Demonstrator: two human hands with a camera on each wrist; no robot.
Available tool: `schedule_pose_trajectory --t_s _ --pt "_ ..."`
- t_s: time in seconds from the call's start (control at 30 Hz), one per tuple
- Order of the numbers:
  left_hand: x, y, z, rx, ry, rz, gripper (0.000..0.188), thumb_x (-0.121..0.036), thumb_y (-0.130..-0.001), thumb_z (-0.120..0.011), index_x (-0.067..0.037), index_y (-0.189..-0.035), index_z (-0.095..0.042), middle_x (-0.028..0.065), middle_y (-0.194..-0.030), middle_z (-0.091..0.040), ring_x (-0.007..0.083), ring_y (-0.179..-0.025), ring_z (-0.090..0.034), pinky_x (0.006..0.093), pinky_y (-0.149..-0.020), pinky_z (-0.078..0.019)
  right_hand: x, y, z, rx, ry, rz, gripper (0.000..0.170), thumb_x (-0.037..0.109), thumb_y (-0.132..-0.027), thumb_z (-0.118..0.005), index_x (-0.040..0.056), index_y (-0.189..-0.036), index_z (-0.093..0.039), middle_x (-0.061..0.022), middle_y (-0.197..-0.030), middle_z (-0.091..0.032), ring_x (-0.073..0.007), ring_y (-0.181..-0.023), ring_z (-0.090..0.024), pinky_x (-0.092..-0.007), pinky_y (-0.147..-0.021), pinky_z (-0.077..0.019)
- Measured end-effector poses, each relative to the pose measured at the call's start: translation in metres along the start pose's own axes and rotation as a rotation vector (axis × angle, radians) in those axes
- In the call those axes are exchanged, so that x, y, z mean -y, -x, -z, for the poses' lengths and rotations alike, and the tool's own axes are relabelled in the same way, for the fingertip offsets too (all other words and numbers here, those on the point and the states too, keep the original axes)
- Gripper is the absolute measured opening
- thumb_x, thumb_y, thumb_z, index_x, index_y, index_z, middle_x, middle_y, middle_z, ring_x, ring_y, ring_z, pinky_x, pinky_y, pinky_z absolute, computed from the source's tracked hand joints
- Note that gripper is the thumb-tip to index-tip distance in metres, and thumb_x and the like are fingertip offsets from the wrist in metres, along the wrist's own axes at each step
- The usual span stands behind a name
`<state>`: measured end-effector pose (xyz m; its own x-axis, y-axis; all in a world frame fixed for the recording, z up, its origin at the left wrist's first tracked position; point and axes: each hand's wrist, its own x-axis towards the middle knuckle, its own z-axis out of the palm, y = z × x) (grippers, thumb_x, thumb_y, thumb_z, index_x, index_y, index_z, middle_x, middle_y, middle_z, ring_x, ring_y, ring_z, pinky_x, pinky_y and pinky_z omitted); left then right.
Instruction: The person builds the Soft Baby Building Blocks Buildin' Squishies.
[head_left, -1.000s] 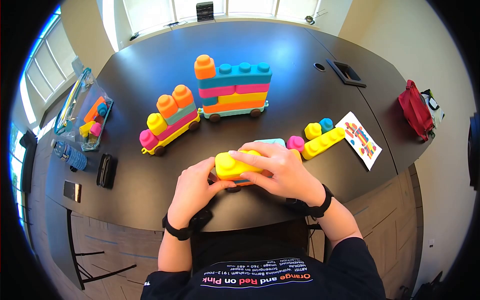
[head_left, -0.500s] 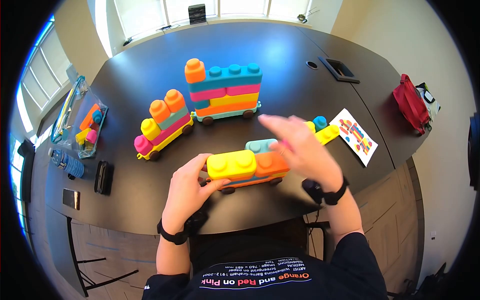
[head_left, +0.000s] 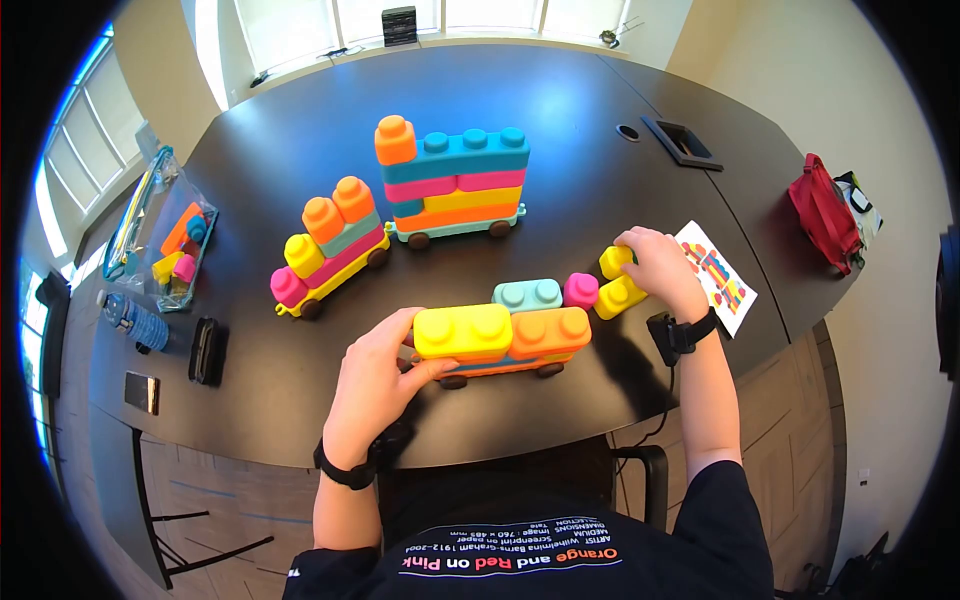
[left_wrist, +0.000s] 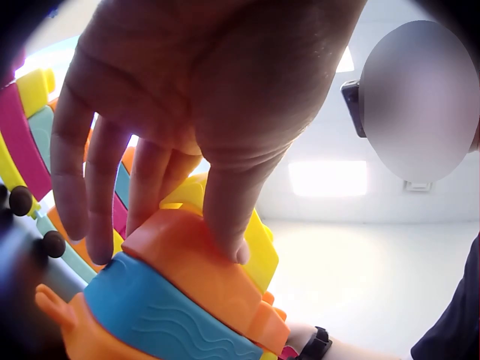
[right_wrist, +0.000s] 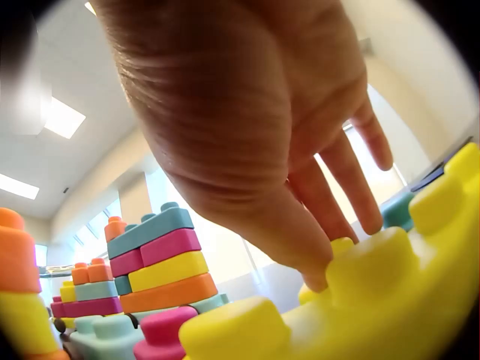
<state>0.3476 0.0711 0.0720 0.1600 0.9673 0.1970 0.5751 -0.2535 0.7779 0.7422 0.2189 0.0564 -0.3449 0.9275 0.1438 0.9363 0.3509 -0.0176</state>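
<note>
My left hand (head_left: 375, 365) grips the left end of a block-built toy train wagon (head_left: 500, 366) at the near middle of the table. A yellow block (head_left: 462, 332) and an orange block (head_left: 550, 331) sit on top of it. In the left wrist view, the thumb and fingers straddle an orange block (left_wrist: 191, 251) above a blue one (left_wrist: 161, 304). My right hand (head_left: 668, 272) reaches down over a small yellow block (head_left: 614, 262) beside a long yellow brick (head_left: 620, 298). In the right wrist view, its fairly straight fingers reach down behind the long brick's studs (right_wrist: 373, 262).
A pale teal block (head_left: 527, 295) and a pink block (head_left: 581, 290) lie behind the wagon. Two finished wagons, one yellow-based (head_left: 335, 275) and one teal-based (head_left: 460, 215), stand farther back. A picture sheet (head_left: 715, 277) lies right; a clear bag (head_left: 165, 240) and water bottle (head_left: 135, 322) stand left.
My right hand has left the yellow block on top of the wagon and moved right to the loose yellow blocks. My left hand keeps hold of the wagon's left end.
</note>
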Motion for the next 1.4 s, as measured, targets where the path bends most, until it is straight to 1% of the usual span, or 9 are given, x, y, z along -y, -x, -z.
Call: schedule_pose_trajectory --t_s 0.1,0.2,0.27,0.33,0.47,0.77,1.1,1.27,1.4 --pt "-0.001 0.0 0.0 -0.001 -0.008 -0.018 0.051 -0.01 -0.083 -0.089 -0.001 -0.128 -0.065 0.0111 -0.113 -0.075 0.0244 -0.105 -0.074 0.0329 -0.081 -0.0618 0.008 0.0 0.008 -0.011 -0.042 -0.055 0.03 0.011 -0.088 -0.077 0.0025 -0.116 -0.072 -0.0151 -0.117 -0.072 -0.0365 -0.108 -0.07 -0.0436 -0.091 -0.057" --pt "-0.002 0.0 0.0 -0.005 -0.015 0.005 0.05 -0.01 -0.084 -0.089 -0.001 -0.127 -0.065 0.0112 -0.113 -0.075 0.0243 -0.104 -0.075 0.0327 -0.081 -0.062 0.03 0.005 0.026 -0.256 -0.187 0.06 0.024 0.009 -0.092 -0.072 0.0029 -0.114 -0.073 -0.0131 -0.112 -0.072 -0.0336 -0.105 -0.07 -0.0423 -0.091 -0.0556" --pt "-0.001 0.001 -0.002 -0.014 -0.035 -0.007 0.05 -0.01 -0.084 -0.089 -0.001 -0.127 -0.065 0.0113 -0.112 -0.076 0.0242 -0.103 -0.075 0.0327 -0.08 -0.0622 0.061 0.013 0.05 -0.345 -0.599 0.244 0.025 0.006 -0.093 -0.071 0.0005 -0.118 -0.072 -0.0155 -0.113 -0.07 -0.0338 -0.103 -0.07 -0.0397 -0.09 -0.0555" --pt "-0.002 0.001 -0.003 -0.018 -0.03 -0.003 0.05 -0.01 -0.083 -0.089 -0.001 -0.127 -0.065 0.0113 -0.112 -0.076 0.0242 -0.103 -0.075 0.0328 -0.08 -0.0623 0.082 0.021 0.061 -0.341 -0.659 0.421 0.03 0.006 -0.094 -0.072 -0.0002 -0.123 -0.071 -0.0164 -0.113 -0.068 -0.0334 -0.101 -0.069 -0.0382 -0.089 -0.0548" --pt "-0.003 0.001 -0.003 -0.021 -0.028 0.004 0.05 -0.011 -0.083 -0.089 -0.001 -0.126 -0.066 0.0112 -0.111 -0.076 0.024 -0.102 -0.075 0.0327 -0.08 -0.0624 0.114 0.04 0.064 -0.132 -0.807 0.454 0.032 0.004 -0.094 -0.072 0.0011 -0.125 -0.071 -0.0137 -0.116 -0.066 -0.0301 -0.1 -0.066 -0.0379 -0.089 -0.0545" --pt "-0.001 0.002 0.0 -0.017 -0.009 0.015 0.048 -0.012 -0.084 -0.089 -0.001 -0.125 -0.066 0.0105 -0.111 -0.076 0.0231 -0.101 -0.075 0.0323 -0.079 -0.0618 0.129 0.04 0.027 -0.154 -0.854 0.608 0.037 0.007 -0.097 -0.071 0.0056 -0.133 -0.062 -0.0148 -0.114 -0.067 -0.0334 -0.105 -0.067 -0.0398 -0.092 -0.0538" --pt "-0.001 0.002 -0.001 -0.019 -0.01 0.013 0.047 -0.013 -0.085 -0.088 -0.001 -0.125 -0.066 0.0106 -0.111 -0.076 0.0234 -0.102 -0.075 0.0324 -0.08 -0.0616 0.132 0.042 0.032 -0.036 -0.847 0.488 0.033 0.012 -0.102 -0.067 0.0064 -0.134 -0.061 -0.0155 -0.114 -0.069 -0.0332 -0.103 -0.067 -0.0404 -0.09 -0.0532" --pt "0.001 0.002 -0.001 -0.019 -0.029 0.017 0.047 -0.013 -0.085 -0.088 -0.001 -0.125 -0.066 0.0107 -0.111 -0.076 0.0235 -0.101 -0.075 0.0324 -0.079 -0.0617 0.124 0.037 0.029 -0.033 -0.896 0.551 0.042 0.014 -0.102 -0.067 0.0041 -0.142 -0.06 -0.0199 -0.123 -0.069 -0.0373 -0.115 -0.067 -0.0417 -0.1 -0.0531" --pt "0.0 0.002 0.001 -0.023 -0.04 0.017 0.047 -0.012 -0.085 -0.088 -0.001 -0.125 -0.066 0.0105 -0.11 -0.076 0.0235 -0.1 -0.075 0.0323 -0.079 -0.0617 0.081 0.019 0.045 -0.305 -0.635 0.381 0.039 0.021 -0.101 -0.069 0.0019 -0.135 -0.067 -0.0221 -0.129 -0.071 -0.0428 -0.118 -0.068 -0.0453 -0.101 -0.0548"
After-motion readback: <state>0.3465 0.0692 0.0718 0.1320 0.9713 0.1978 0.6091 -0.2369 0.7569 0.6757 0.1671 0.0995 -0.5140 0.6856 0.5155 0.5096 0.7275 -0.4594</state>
